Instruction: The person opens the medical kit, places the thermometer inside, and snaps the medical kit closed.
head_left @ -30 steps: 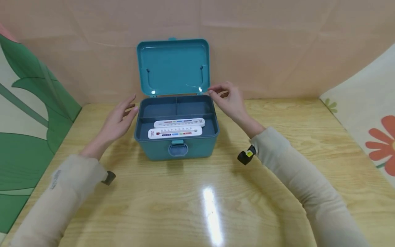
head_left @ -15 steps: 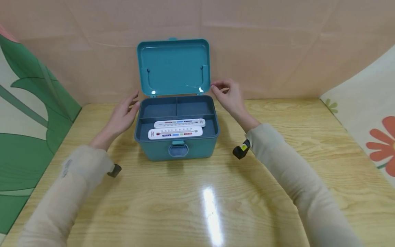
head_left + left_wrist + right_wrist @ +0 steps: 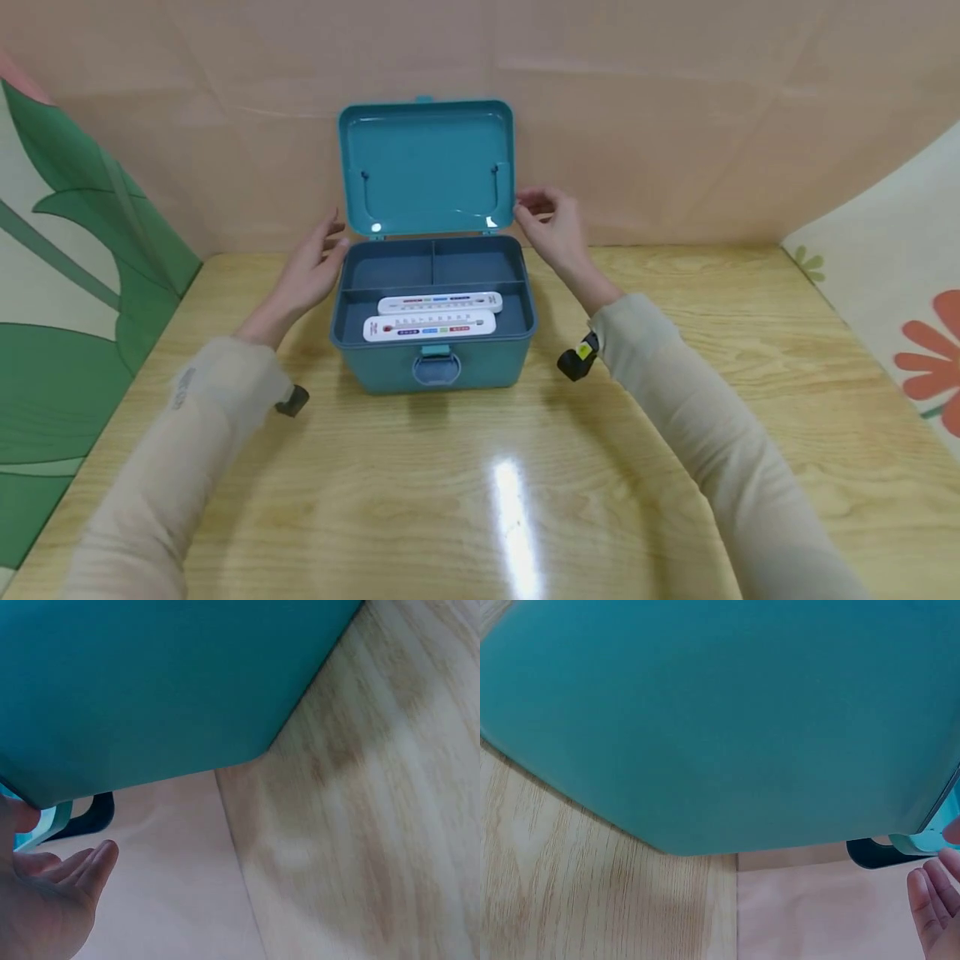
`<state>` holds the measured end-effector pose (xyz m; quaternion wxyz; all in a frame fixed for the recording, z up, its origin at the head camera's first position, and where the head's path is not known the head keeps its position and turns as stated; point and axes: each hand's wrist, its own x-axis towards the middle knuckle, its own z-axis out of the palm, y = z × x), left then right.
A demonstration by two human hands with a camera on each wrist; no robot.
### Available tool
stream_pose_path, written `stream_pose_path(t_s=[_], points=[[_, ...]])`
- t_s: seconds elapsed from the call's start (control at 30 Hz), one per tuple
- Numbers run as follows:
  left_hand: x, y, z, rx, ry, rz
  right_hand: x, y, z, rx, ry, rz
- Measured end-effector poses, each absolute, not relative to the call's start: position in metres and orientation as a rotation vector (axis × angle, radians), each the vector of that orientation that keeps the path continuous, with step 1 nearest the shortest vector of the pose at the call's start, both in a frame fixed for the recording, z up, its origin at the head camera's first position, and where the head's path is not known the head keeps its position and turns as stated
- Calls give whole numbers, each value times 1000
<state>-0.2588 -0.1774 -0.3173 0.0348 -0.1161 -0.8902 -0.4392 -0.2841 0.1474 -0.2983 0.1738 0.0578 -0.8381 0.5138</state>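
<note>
A teal storage box [image 3: 435, 367] stands on the table with its lid [image 3: 427, 171] raised. Inside are blue compartments, and two white thermometers lie in the front one: a front thermometer [image 3: 429, 326] and a rear thermometer [image 3: 440, 302]. My left hand [image 3: 307, 271] is at the back left corner, fingers loosely extended near the lid's hinge side. At the lid's lower right edge is my right hand [image 3: 553, 229], its thumb and fingertips right at the edge. In the right wrist view its fingers [image 3: 934, 896] extend behind the lid, with the thumb toward its inner side.
The box rests on a wooden table [image 3: 420, 517], close to a plain pinkish backdrop [image 3: 645, 125]. A dark carry handle [image 3: 94, 815] shows behind the lid in the left wrist view. Printed panels with a green leaf [image 3: 60, 392] and a red flower [image 3: 937, 350] flank the table.
My left hand has moved right and up, closer to the box's back left corner. My right hand has risen slightly along the lid's edge. The lid stays raised and the thermometers lie still.
</note>
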Motion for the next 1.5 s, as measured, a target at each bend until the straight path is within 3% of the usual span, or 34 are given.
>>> stream_pose_path(t_s=[0.6,0.93,1.5], points=[[-273,-168,-308,-343,-2636,-1528,-283,137,-302,365,-2576,1485],[-273,-161,-296,-315,-2507,-1785,-284,133,-298,356,-2506,1564],[-265,-164,-292,-354,-2471,-1760,-281,130,-287,352,-2378,1659]])
